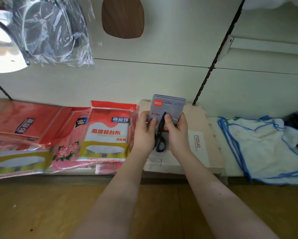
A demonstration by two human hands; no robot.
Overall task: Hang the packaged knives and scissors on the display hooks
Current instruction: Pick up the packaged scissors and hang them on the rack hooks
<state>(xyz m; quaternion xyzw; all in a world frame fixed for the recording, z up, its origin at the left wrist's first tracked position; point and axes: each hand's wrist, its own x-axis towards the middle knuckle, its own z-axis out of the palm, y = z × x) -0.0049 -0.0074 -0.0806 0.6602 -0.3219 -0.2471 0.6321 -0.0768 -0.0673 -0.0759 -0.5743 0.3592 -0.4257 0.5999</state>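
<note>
Item in hand: a small stack of packaged scissors point(165, 111), grey backing cards with a red brand square at the upper left corner, black scissors lying point-up on the front card. The left hand point(145, 131) is gripping the stack's left edge, thumb pressing on the card face; the right hand point(176, 131) is gripping the right edge, thumb likewise resting on the face beside the blade. The stack is being held upright above the low shelf point(231, 169), in front of the pale wall panel point(162, 75), clear of any hook. Beneath the hands, a beige folded item with a white label point(199, 145) is lying on the shelf. To the left, red-and-yellow tablecloth packets point(106, 133) are lying in overlapping piles. To the right, white cloths with blue edging point(265, 149) are sitting in a heap. Above left, a clear plastic bag point(50, 31) is hanging over a metal pan; a brown wooden board point(122, 16) is hanging beside it. A black slotted upright point(215, 56) is running up the wall.
</note>
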